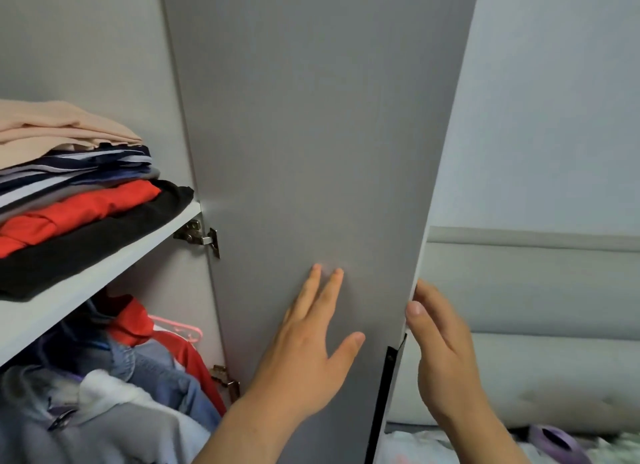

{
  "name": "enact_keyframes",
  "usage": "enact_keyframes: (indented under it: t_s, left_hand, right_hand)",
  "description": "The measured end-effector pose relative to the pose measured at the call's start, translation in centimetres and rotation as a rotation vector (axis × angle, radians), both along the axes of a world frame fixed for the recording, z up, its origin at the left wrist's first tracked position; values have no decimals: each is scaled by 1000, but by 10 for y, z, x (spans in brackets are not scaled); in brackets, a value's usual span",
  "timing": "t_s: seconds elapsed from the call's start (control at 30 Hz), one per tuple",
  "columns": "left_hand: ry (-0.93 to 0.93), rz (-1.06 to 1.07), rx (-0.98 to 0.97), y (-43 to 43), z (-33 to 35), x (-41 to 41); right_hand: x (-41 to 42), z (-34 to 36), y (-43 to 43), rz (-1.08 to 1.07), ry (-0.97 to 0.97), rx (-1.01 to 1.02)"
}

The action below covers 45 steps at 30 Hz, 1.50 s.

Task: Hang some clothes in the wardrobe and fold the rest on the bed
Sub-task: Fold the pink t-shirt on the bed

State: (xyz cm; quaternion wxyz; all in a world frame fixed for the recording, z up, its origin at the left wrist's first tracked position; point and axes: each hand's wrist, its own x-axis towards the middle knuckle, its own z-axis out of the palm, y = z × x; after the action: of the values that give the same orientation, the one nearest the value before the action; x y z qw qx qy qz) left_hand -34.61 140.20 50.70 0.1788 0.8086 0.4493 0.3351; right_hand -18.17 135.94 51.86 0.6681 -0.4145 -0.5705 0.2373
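We note: wardrobe door (pixel 311 152), open, our left hand (pixel 304 352) flat on its inner face, fingers straight; right hand (pixel 440 352) at its edge, thumb on the rim, fingers behind; folded clothes (pixel 69 200) stacked on the shelf (pixel 52 307); hung clothes (pixel 138 370) below; bed (pixel 519 394) at right

The open wardrobe door (pixel 311 152) stands in the middle, with a shelf (pixel 86 283) to its left bearing a stack of folded clothes (pixel 76 200), hanging clothes (pixel 121 377) below that shelf, the left hand (pixel 308 352) flat on the door's inner face, the right hand (pixel 440 352) at its outer edge, and the bed (pixel 540 377) to the right behind it.
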Motion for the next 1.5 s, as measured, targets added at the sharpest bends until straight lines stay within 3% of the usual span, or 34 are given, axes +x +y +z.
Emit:
enact_keyframes:
  t_s: [0.27, 0.47, 0.73, 0.97, 1.07, 1.27, 1.5]
  left_hand:
    - [-29, -51, -49, -21, 5, -6]
    - [-165, -28, -41, -57, 11, -21]
    - [-286, 57, -9, -89, 11, -72]
    - [-30, 231, 187, -124, 25, -96]
    - [143, 383, 452, -130, 25, -105]
    - [278, 626, 931, -132, 41, -135]
    - [396, 916, 925, -134, 49, -162]
  right_hand:
    - [0, 6, -20, 192, -66, -57]
    - [-25, 0, -37, 271, -58, -60]
    - [-71, 1, -48, 329, -266, -74]
    - [-104, 16, -39, 325, -289, 18]
    - [-118, 18, -29, 276, -344, 68]
    - [-143, 23, -8, 223, -523, 267]
    - [-166, 28, 42, 267, -662, 464]
